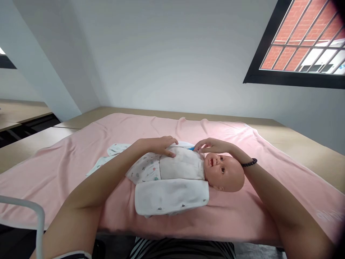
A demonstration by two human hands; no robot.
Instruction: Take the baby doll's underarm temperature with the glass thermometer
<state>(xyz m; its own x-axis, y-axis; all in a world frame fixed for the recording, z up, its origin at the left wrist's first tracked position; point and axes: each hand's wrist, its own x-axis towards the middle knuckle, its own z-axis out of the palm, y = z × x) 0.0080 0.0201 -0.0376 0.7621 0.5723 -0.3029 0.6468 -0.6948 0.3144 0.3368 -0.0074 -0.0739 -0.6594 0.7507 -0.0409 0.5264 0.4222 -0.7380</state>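
A baby doll (226, 174) lies on its back, its head to the right. White cloth (185, 162) covers its torso, above printed white pants (145, 167). An opened baby shirt (172, 196) spreads out under it, the near flap with snaps lying flat. My left hand (161, 145) rests over the doll's far side, thumb and fingers apart. At the far shoulder, by the neck, my right hand (214, 145) has curled fingertips at the shirt's far edge. A small blue strip (191, 148) shows beside those fingertips, its kind unclear.
A pink blanket (88, 151) with some folds covers most of the wooden table (302, 142). A white wall stands behind, with a barred window (302, 43) at upper right. At lower left, a pale curved bar (40, 219) rises near my left arm.
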